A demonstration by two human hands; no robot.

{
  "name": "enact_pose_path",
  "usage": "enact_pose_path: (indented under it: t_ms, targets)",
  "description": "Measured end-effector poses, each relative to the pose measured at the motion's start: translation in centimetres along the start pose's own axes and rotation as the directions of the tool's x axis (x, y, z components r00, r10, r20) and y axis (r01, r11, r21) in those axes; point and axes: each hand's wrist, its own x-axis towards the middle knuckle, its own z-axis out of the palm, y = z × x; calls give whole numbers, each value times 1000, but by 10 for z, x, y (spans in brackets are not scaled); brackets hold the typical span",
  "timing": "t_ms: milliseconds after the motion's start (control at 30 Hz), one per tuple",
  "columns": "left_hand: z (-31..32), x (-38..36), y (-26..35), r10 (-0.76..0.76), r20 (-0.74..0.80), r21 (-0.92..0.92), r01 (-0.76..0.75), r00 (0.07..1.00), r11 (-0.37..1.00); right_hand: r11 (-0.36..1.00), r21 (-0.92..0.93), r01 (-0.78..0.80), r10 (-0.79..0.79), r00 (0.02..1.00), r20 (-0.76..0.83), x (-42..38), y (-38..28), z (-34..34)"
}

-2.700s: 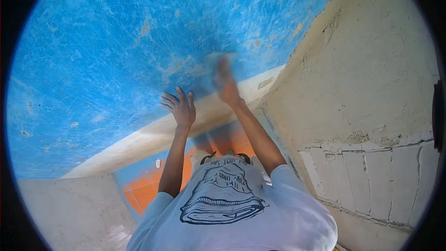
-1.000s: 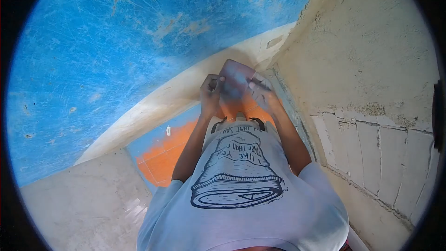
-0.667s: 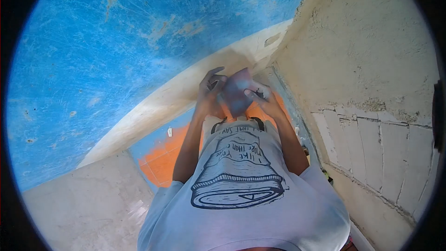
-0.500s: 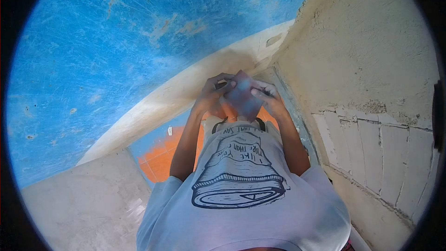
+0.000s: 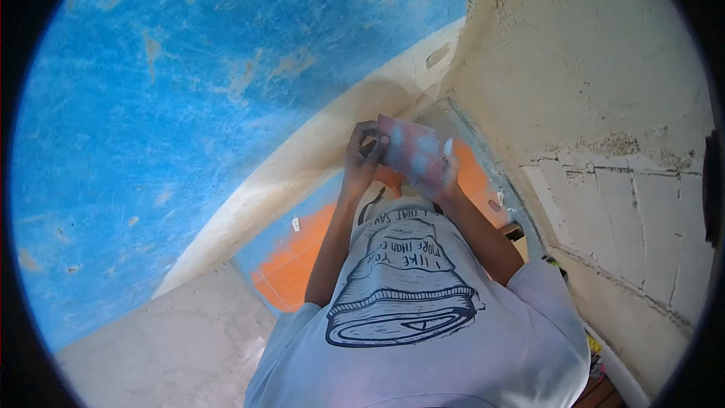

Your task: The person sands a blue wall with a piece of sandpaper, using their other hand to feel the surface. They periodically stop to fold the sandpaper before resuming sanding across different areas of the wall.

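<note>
A reddish-brown piece of sandpaper (image 5: 412, 149) with pale blue dusty patches is stretched between my two hands, in front of my waist. My left hand (image 5: 365, 153) pinches its left edge, thumb on the near face. At the opposite edge my right hand (image 5: 448, 170) grips the sheet, its thumb pointing up and whitish with dust; most of its fingers are hidden. Close beyond the sheet stands a wall with scratched blue paint (image 5: 219, 68) and a bare cream band (image 5: 302, 159) along its bottom.
To the right is a rough plastered wall (image 5: 589, 60) with cracked pale blocks (image 5: 619, 211) low down. Dusty orange tiles (image 5: 294, 257) cover the floor, with a small white scrap (image 5: 295, 224) on them. Grey concrete (image 5: 174, 325) lies at the lower left.
The sandpaper has turned from a diamond-like tilt to lie more lengthwise between my hands. My right hand has shifted from the upper right edge to the right end. The view has moved slightly.
</note>
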Motion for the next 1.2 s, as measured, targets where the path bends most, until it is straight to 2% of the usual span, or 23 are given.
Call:
enact_pose_path:
  t_ms: [67,167,267,367,467,500,567,600,667,733,767,833,900,967,1033,1067,1133,1200]
  targets:
    - [-3,2,-2,16,8,17,-17,1000,1000,996,74,-45,36,993,109,2,0,-2]
    - [-6,1,-6,73,30,87,-75,997,993,968,-249,-29,0,993,-116,2,0,-17]
    - [-17,5,6,17,13,334,-20,1000,942,803,-572,-165,-22,952,-306,10,-5,31]
    - [-27,13,13,150,44,543,-150,988,826,750,-614,-246,2,929,-371,22,0,2]
    - [-35,26,16,486,120,691,-424,866,585,590,-795,-141,-101,964,-246,47,-5,1]
    - [-38,30,19,534,59,697,-418,843,582,616,-772,-159,-141,941,-306,60,-10,15]
    - [-48,31,27,615,-63,707,-400,786,583,496,-868,22,-325,932,-163,94,-26,48]
    - [-53,28,38,641,-102,763,-354,761,541,372,-911,179,-432,902,1,116,-34,50]
    - [-61,26,66,697,-173,853,-247,696,459,125,-901,415,-597,757,265,162,-45,50]
    - [-65,34,73,804,-169,922,-197,570,334,-102,-891,443,-632,663,402,197,-33,52]
    - [-68,38,76,852,-156,949,-162,500,269,-230,-863,450,-562,662,495,202,-17,65]
    - [-78,50,78,865,-166,937,-196,474,288,-463,-756,462,-392,659,642,199,18,93]
    - [-91,59,76,880,-147,943,-204,452,262,-62,-907,417,-583,723,372,222,13,50]
    - [-105,64,65,894,-108,962,-181,434,204,40,-939,343,-674,702,228,232,12,38]
    - [-119,59,48,835,-122,966,-130,537,225,-167,-960,223,-756,596,270,232,15,54]
    - [-126,64,41,803,-122,968,-110,583,227,-345,-909,233,-625,666,408,224,16,63]
    - [-138,78,25,793,-160,977,-20,587,212,-646,-705,294,-267,778,568,200,20,81]
    - [-143,82,14,799,-170,982,29,577,188,-545,-795,265,-423,732,534,202,22,78]
